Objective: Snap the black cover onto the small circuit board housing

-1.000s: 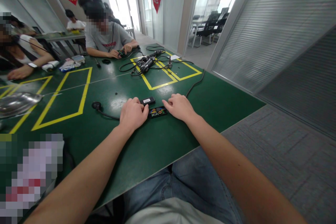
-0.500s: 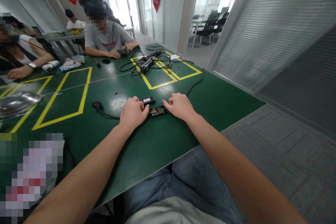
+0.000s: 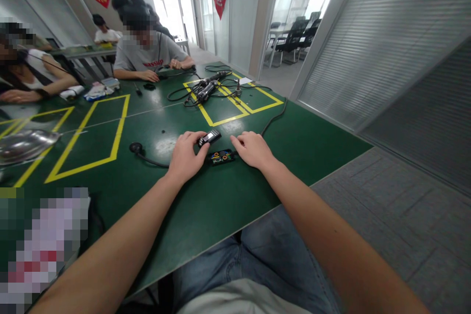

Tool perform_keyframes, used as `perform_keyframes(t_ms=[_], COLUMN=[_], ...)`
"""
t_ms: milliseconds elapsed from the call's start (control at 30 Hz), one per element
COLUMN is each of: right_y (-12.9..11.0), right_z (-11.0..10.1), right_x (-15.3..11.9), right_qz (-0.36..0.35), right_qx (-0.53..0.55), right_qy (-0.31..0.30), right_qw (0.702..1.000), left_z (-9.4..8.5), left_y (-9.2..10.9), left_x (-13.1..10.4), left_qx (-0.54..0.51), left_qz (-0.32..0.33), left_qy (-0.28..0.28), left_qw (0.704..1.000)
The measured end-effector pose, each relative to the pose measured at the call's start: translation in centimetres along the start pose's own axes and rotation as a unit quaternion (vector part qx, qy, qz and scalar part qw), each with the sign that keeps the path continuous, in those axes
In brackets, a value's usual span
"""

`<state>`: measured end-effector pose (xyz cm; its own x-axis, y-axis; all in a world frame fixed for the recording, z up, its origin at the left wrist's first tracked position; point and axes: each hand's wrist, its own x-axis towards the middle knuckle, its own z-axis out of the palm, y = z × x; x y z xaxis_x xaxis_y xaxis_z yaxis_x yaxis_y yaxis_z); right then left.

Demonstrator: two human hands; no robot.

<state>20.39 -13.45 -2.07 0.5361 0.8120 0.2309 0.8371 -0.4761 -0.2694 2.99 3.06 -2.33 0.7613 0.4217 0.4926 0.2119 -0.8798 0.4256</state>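
Observation:
My left hand (image 3: 187, 157) pinches a black casing cover (image 3: 209, 138) with a pale label between thumb and fingers, tilted just above the table. Below and right of it lies the open lower half of a black adapter casing (image 3: 221, 157). Its circuit board shows, with two orange-ringed coils. My right hand (image 3: 253, 149) is at the casing's right end, fingers curled over the cable there; the fingertips' exact grip is partly hidden. From the casing's left end a black cord, passing behind my left hand, leads to a plug (image 3: 136, 148).
Across the green table (image 3: 316, 132), black tools with cables (image 3: 208, 89) lie within yellow tape outlines. A small metal part (image 3: 238, 87) stands nearby. At the left are a shiny metal bowl (image 3: 27, 144) and a blurred package (image 3: 47, 240). Co-workers sit at the far side.
My left hand has raised and tilted the cover, its fingers spreading around it. My right hand has shifted slightly right, showing more of the casing's end. A co-worker's hands opposite have moved.

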Motion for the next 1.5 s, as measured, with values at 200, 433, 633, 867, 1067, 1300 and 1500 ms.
perform_keyframes(t_ms=[200, 433, 633, 867, 1067, 1300, 1500], right_y=[0.2, 0.1, 0.1, 0.1, 0.3, 0.3, 0.2], right_z=[0.2, 0.2, 0.1, 0.2, 0.5, 0.5, 0.4], right_x=[0.0, 0.0, -0.1, -0.1, 0.0, 0.0, -0.1], right_qz=[-0.011, -0.016, -0.015, -0.015, -0.019, -0.018, -0.014], right_qx=[0.011, 0.028, 0.032, 0.038, 0.039, 0.046, 0.052], right_qy=[0.006, 0.005, 0.002, 0.003, 0.016, 0.013, 0.012], right_qw=[1.0, 0.999, 0.999, 0.999, 0.999, 0.999, 0.998], left_z=[-1.0, -0.9, -0.8, -0.9, -0.7, -0.6, -0.6], left_y=[2.0, 2.2, 2.2, 2.2, 2.0, 2.0, 2.0], left_x=[-0.9, -0.9, -0.8, -0.7, -0.7, -0.7, -0.8], left_qx=[-0.028, -0.005, -0.005, -0.01, -0.02, -0.031, -0.033], left_qz=[0.117, 0.131, 0.119, 0.114, 0.103, 0.096, 0.094], left_qy=[-0.069, -0.119, -0.127, -0.129, -0.137, -0.142, -0.141], left_qw=[0.99, 0.984, 0.985, 0.985, 0.985, 0.985, 0.985])
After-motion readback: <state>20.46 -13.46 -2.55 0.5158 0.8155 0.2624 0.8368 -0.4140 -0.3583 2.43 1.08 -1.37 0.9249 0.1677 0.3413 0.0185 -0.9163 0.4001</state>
